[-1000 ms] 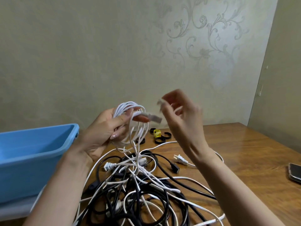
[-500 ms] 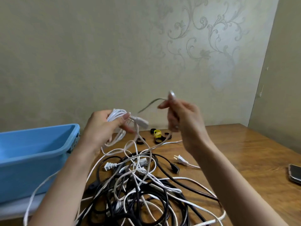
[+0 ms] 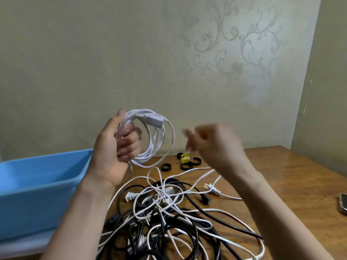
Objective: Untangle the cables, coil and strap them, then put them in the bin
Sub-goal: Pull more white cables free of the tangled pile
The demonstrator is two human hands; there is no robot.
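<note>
My left hand (image 3: 110, 152) is raised above the table and grips a coil of white cable (image 3: 157, 145), fingers curled through its loops. A white connector lies across the top of the coil. My right hand (image 3: 214, 143) hovers to the right of the coil, blurred by motion, so I cannot make out whether its curled fingers pinch anything. Below both hands a tangle of black and white cables (image 3: 169, 212) with several plugs lies on the wooden table (image 3: 281, 175). The blue bin (image 3: 37, 175) stands at the left.
Several black strap rings and a yellow one (image 3: 185, 160) lie on the table behind the tangle, near the wall. A phone (image 3: 343, 203) sits at the right edge of the view. A papered wall closes the far side.
My left hand has turned palm-up and lifted, and the white cable now forms a tidy coil. My right hand has dropped from holding the cable end high to a spot beside the coil.
</note>
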